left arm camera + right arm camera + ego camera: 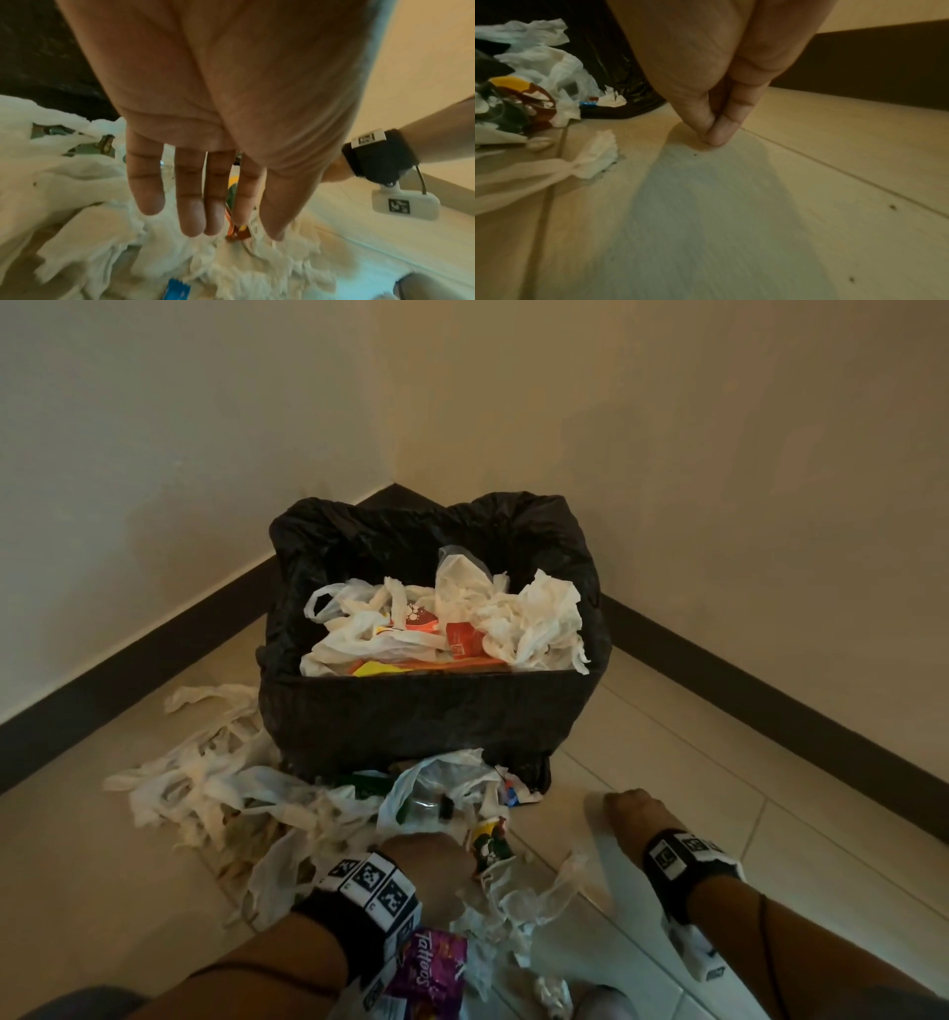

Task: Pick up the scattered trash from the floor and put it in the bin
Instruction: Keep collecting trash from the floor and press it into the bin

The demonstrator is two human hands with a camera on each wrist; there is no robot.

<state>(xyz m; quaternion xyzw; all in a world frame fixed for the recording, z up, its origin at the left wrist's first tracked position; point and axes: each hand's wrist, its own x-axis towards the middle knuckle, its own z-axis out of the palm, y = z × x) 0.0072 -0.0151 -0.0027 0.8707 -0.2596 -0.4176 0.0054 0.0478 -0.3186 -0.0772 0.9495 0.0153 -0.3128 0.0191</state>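
Note:
The bin (431, 706), lined with a black bag, stands in the corner, heaped with tissue and wrappers. Trash lies on the floor in front of it: tissue strips (205, 778), a clear plastic bag (431, 793) and a green and red wrapper (490, 847). My left hand (436, 860) reaches down beside that wrapper (232, 203), which shows between its straight fingers (190, 213); the hand (235, 233) hangs over crumpled tissue (257, 270). My right hand (621, 806) is at the bare floor to the right, fingertips bunched against the thumb (712, 138) and touching the tile, nothing visible between them.
A purple "Tattoos" packet (431, 968) lies under my left wrist. A twisted tissue (595, 160) lies between the hands. Dark skirting (770, 690) runs along both walls behind the bin. Bare tile floor (744, 803) stretches to the right.

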